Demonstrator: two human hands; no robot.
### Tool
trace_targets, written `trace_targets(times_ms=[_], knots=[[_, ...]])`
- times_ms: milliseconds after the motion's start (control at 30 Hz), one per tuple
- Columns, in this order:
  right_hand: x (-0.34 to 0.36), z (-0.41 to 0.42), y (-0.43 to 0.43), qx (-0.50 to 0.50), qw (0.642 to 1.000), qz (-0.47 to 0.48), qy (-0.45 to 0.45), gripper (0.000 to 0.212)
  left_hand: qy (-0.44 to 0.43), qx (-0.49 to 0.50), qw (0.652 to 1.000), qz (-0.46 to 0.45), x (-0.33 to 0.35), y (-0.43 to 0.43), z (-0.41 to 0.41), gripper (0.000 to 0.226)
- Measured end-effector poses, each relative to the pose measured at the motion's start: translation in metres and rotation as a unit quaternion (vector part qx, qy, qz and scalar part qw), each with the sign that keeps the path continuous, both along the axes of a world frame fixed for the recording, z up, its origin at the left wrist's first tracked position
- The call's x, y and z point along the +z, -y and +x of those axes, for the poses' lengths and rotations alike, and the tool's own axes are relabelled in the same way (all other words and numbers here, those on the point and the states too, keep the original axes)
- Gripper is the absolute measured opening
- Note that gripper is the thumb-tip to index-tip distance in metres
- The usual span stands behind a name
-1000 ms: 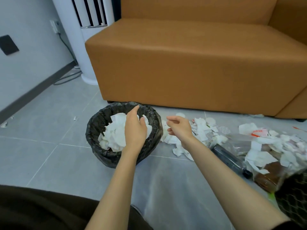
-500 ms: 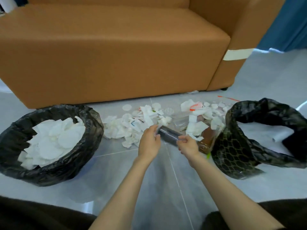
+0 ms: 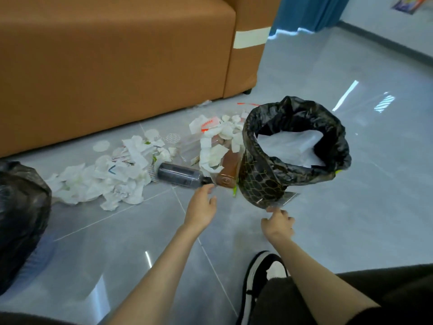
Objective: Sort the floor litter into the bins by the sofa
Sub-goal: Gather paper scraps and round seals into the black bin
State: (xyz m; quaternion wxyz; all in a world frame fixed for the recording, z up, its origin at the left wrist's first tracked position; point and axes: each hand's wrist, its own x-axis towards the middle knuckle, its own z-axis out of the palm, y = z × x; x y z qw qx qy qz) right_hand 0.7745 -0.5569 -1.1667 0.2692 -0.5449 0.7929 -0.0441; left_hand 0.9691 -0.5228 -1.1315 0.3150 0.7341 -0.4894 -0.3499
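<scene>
White paper scraps [image 3: 110,179] lie spread over the floor in front of the sofa. A dark bottle [image 3: 179,175] lies on its side beside them. A clear plastic bag [image 3: 210,151] holding scraps and a brown bottle [image 3: 228,173] leans on the right black-lined bin [image 3: 262,181], which is tilted and has white paper inside. The left black-lined bin [image 3: 21,214] shows only at the left edge. My left hand [image 3: 201,206] reaches with loose fingers to the bag's edge by the dark bottle's cap. My right hand [image 3: 278,222] pinches the bag's corner under the right bin.
The orange sofa [image 3: 117,66] fills the back, with white tape on its arm. A blue curtain [image 3: 307,12] hangs behind it. My black and white shoe [image 3: 262,275] and dark trouser leg are at the lower right. Glossy grey floor tiles stretch away to the right.
The view swung right from the left bin to the right bin. My hands left the dark bottle; the right one moved down to the plastic corner below the bin.
</scene>
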Motion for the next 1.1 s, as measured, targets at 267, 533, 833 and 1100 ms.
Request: trace_targets(times_ms=[267,533,833,1100], knots=[[-0.027,-0.033,-0.001,-0.06,0.997,0.043,0.016,0.037,-0.005,-0.008,1.0,0.028,-0.017,-0.002,-0.002,0.04],[-0.037,-0.009,-0.001,0.055,0.995,0.025,0.075,0.023,-0.012,0.026,0.999,0.046,-0.024,-0.008,0.012,0.039],[-0.004,0.089,0.016,0.176,0.968,-0.044,0.175,0.018,-0.009,0.069,0.997,0.044,-0.021,-0.015,0.048,0.038],[0.012,0.152,0.044,0.25,0.948,-0.017,0.198,0.035,-0.007,0.112,0.993,0.034,-0.022,-0.02,0.097,0.038]])
